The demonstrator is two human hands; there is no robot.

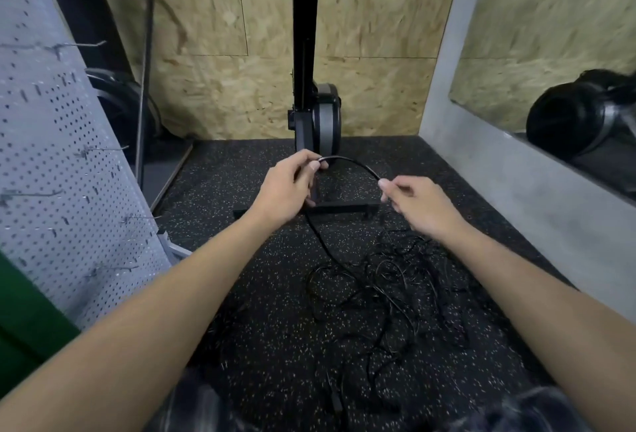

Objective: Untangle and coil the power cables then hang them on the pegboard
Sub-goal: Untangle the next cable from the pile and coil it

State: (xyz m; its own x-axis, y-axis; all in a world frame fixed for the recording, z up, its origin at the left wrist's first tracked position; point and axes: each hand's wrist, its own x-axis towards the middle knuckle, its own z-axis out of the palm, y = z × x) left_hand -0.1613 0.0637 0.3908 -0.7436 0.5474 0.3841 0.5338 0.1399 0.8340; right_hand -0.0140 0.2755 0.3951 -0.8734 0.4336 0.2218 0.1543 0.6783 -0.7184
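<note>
A black power cable (354,163) arches between my two hands above the speckled floor. My left hand (289,187) pinches one part of it between thumb and fingers. My right hand (418,206) pinches it at the arch's right end. From my left hand the cable drops down (323,242) into a tangled heap of black cables (389,297) lying on the floor between my forearms. A grey pegboard (69,170) with several metal hooks stands at the left.
An upright rowing machine (309,104) stands against the chipboard wall, its black foot bar (344,208) just beyond my hands. A mirror (550,53) hangs on the grey right wall. A green object (31,321) sits at the lower left.
</note>
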